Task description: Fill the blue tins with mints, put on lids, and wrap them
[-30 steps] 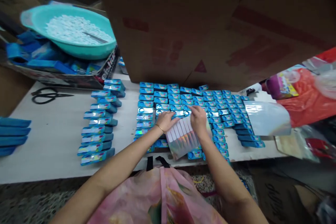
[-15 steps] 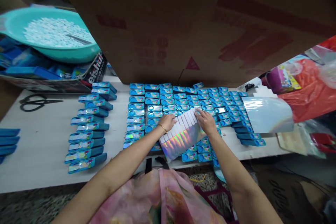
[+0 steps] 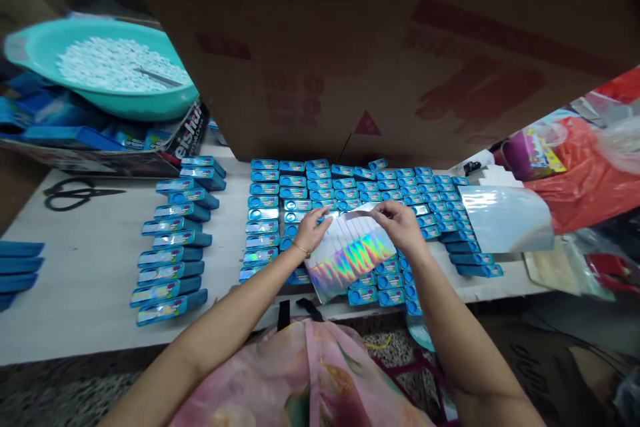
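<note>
A shiny holographic sticker sheet (image 3: 350, 260) with pale rectangular labels along its upper part lies tilted over rows of small blue boxes (image 3: 263, 201). My left hand (image 3: 313, 230) grips the sheet's upper left edge, thumb and fingers close together. At the upper right corner, my right hand (image 3: 400, 223) pinches a thin strip (image 3: 361, 214) that curls up along the top edge. The fingertips of the right hand partly hide where the strip is held. Under the sheet, several blue boxes are covered.
Leaning blue boxes (image 3: 170, 257) form a column on the left, near black scissors (image 3: 75, 193). A turquoise basin (image 3: 140, 103) of small white pieces stands behind. A large cardboard box (image 3: 310, 47) blocks the back. Another glossy sheet (image 3: 505, 220) lies right, by a red plastic bag (image 3: 585, 173).
The strip along the sheet's top edge has lifted and curled between my hands. My right hand has shifted slightly to the right, and my left hand slightly left and up.
</note>
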`<state>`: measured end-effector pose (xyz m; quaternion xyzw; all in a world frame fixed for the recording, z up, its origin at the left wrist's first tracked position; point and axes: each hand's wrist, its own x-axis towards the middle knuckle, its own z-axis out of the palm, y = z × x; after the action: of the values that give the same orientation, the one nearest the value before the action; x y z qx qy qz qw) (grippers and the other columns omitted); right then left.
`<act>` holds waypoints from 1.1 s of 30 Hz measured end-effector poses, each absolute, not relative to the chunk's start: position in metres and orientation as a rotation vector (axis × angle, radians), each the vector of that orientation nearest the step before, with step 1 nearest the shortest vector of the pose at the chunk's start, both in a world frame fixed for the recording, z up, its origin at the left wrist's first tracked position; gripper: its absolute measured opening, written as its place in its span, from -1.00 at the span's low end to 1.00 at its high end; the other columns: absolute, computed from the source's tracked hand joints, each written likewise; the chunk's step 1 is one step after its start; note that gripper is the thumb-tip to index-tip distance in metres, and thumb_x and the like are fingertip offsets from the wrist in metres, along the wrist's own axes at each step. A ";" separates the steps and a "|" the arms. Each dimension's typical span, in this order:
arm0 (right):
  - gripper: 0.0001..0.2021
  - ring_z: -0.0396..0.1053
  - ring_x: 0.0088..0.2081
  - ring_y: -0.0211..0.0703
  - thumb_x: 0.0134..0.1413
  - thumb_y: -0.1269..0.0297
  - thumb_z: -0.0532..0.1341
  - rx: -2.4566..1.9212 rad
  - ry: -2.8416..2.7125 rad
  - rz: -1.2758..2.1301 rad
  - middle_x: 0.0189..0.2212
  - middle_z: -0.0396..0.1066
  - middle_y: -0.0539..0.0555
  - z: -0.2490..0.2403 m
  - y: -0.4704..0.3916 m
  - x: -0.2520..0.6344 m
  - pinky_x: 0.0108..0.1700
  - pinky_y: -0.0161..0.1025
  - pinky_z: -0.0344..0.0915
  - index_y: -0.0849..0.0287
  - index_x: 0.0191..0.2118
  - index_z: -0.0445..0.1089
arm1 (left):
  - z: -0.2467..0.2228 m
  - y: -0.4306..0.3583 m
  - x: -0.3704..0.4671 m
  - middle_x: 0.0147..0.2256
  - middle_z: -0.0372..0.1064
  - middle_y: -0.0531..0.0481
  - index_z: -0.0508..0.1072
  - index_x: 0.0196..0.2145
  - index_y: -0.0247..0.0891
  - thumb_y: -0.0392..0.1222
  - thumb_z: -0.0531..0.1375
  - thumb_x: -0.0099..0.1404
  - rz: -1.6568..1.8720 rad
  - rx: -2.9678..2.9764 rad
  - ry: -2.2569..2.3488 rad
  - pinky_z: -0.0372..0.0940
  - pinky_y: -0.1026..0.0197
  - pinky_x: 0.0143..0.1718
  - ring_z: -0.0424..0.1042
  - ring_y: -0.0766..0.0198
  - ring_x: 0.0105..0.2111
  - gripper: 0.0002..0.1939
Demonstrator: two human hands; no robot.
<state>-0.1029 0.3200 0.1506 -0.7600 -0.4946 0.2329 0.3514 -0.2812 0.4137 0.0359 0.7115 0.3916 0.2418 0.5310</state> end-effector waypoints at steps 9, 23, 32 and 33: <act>-0.73 0.16 -0.64 -0.35 -0.33 0.10 0.28 -1.663 -0.690 1.163 -0.69 0.26 -0.04 0.087 0.367 -0.190 -0.63 -0.38 0.01 0.23 -0.55 0.37 | 0.049 0.415 -0.350 -0.34 0.41 -0.04 0.43 -0.23 -0.32 -0.10 0.28 -0.09 0.771 0.912 0.968 0.22 0.28 -0.31 0.35 0.30 -0.34 -0.57; -0.73 0.15 -0.66 -0.37 -0.38 0.14 0.29 -1.623 -0.621 1.370 -0.71 0.28 -0.06 0.044 0.418 -0.302 -0.65 -0.40 -0.04 0.25 -0.52 0.41 | 0.017 0.456 -0.460 -0.46 0.36 -0.04 0.44 -0.37 -0.36 0.02 0.23 -0.07 0.840 0.559 1.160 0.13 0.37 -0.54 0.32 0.38 -0.48 -0.61; -0.73 0.17 -0.63 -0.37 -0.38 0.13 0.30 -1.550 -0.600 1.388 -0.66 0.31 -0.06 0.041 0.424 -0.313 -0.64 -0.41 -0.02 0.22 -0.51 0.40 | 0.016 0.467 -0.458 -0.51 0.32 -0.02 0.42 -0.42 -0.38 0.06 0.25 -0.11 0.811 0.520 1.189 0.03 0.39 -0.64 0.26 0.44 -0.57 -0.58; -0.73 0.17 -0.64 -0.37 -0.38 0.12 0.30 -1.553 -0.592 1.391 -0.66 0.31 -0.06 0.040 0.424 -0.313 -0.64 -0.41 -0.03 0.22 -0.51 0.40 | 0.015 0.467 -0.458 -0.52 0.31 -0.01 0.42 -0.43 -0.38 0.02 0.28 -0.14 0.802 0.545 1.200 0.01 0.40 -0.66 0.25 0.44 -0.58 -0.59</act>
<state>-0.3129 0.4242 0.0404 -0.6333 -0.2412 0.5672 0.4681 -0.4578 0.4670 0.0152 0.2464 0.5422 0.3626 0.7168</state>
